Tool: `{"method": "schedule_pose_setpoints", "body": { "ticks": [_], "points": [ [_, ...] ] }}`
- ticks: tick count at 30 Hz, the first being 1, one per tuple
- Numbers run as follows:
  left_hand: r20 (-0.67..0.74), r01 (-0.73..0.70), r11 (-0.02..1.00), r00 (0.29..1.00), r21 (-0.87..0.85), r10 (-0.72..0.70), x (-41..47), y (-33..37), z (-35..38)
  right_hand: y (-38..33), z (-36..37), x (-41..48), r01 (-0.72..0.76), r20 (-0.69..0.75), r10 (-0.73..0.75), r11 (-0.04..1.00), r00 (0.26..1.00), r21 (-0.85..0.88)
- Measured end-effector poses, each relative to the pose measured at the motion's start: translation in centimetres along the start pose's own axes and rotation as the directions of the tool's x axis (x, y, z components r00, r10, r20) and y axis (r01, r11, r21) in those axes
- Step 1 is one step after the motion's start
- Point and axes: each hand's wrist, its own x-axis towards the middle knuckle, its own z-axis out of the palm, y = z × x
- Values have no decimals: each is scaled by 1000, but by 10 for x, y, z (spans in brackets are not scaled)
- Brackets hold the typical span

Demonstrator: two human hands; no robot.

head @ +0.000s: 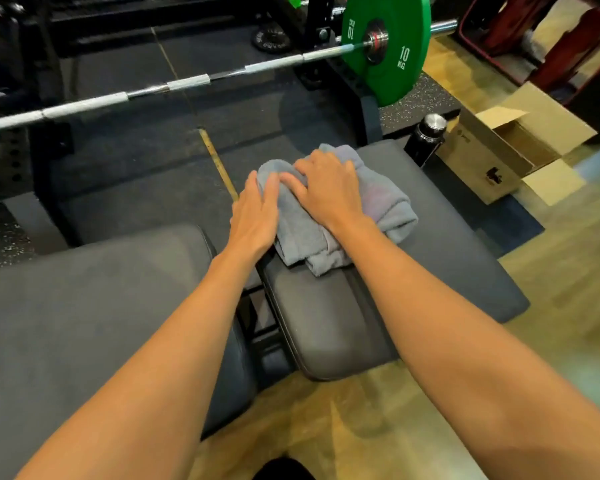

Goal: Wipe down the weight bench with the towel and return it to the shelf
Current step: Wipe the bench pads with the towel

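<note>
A person leans over a weight bench in a gym and presses a bunched grey towel onto the smaller of its two dark pads, with both bare forearms reaching in from the bottom of the head view. The right hand lies palm-down on top of the towel with fingers spread and loosely draped over the folds. It seems to bear down rather than clutch, which suits a push-and-drag wiping stroke. The left hand sits just beside it at the pad's left edge, fingers extended, its fingertips resting on the towel's near-left fold, probably to keep the cloth bunched and steer it. Neither hand closes round the cloth. The towel lies directly under the right hand and against the left, spilling out toward the person and to the right. The larger pad at lower left lies apart from the towel, across the gap between the two pads. A taped barbell carrying a green 10 kg plate crosses behind the bench, and a black bottle and an open cardboard box stand on the floor to the right. No shelf is in view.
</note>
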Motion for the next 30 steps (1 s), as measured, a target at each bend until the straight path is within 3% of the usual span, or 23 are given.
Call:
{"method": "schedule_pose_setpoints", "body": {
  "ticks": [3, 5, 10, 12, 16, 18, 20, 23, 27, 30],
  "points": [
    [1, -10, 982, 1000, 191, 10, -5, 9, 4, 10, -20, -74, -14, 21, 13, 999, 1000, 42],
    [-15, -83, 939, 996, 333, 93, -6, 18, 9, 22, -36, -125, -25, 19, 24, 999, 1000, 31],
    [44, -224, 894, 973, 389, 225, 7, 29, 25, 47, -56, -189, -10, -10, 10, 999, 1000, 50],
    [63, -250, 909, 968, 334, 243, 18, 37, 35, 48, -51, -165, -35, -28, 36, 998, 999, 55],
    [28, -85, 986, 996, -144, 90, 45, 48, 46, 51, -23, -58, -81, -60, 82, 996, 995, 23],
    [10, -117, 973, 993, -200, 121, 50, 43, 49, 56, -9, 1, -82, -78, 82, 997, 994, 4],
    [-15, -191, 977, 982, -97, 190, 49, 37, 52, 58, 1, 39, -68, -61, 64, 996, 996, -57],
    [-41, -191, 981, 981, -26, 189, 47, 39, 53, 58, -1, 49, -53, -30, 50, 995, 998, -84],
    [30, -159, 985, 987, 61, 157, 43, 42, 48, 63, -20, -12, -42, 2, 42, 999, 999, -6],
    [102, -248, 911, 969, 331, 227, 35, 45, 61, 80, -41, -86, -37, 9, 37, 999, 999, 36]
  ]
}}
